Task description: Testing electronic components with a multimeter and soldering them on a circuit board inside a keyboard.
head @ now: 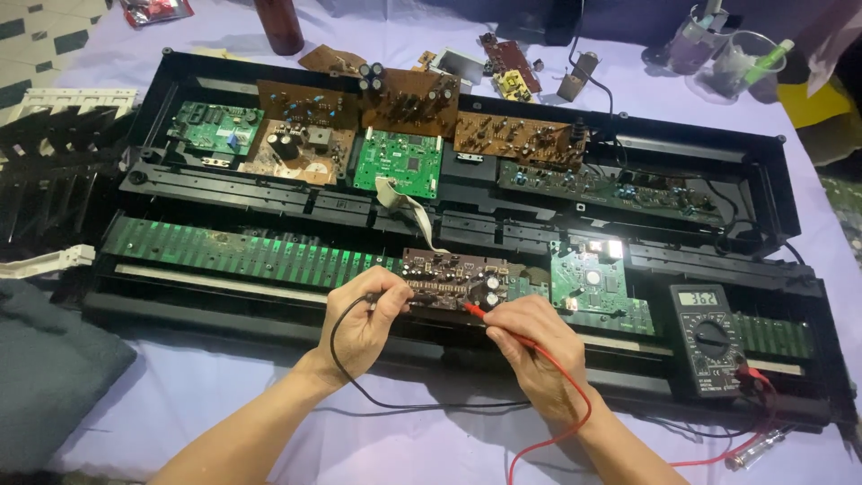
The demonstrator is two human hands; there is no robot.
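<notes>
An opened black keyboard chassis spans the lilac-covered surface, circuit boards filling it. A multimeter rests at its right. On the small brown board at the front, the left hand pinches a black probe, the right hand a red probe

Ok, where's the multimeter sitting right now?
In the head view the multimeter lies at lower right on the opened keyboard case, right of the right hand, just past the green circuit board.
</notes>
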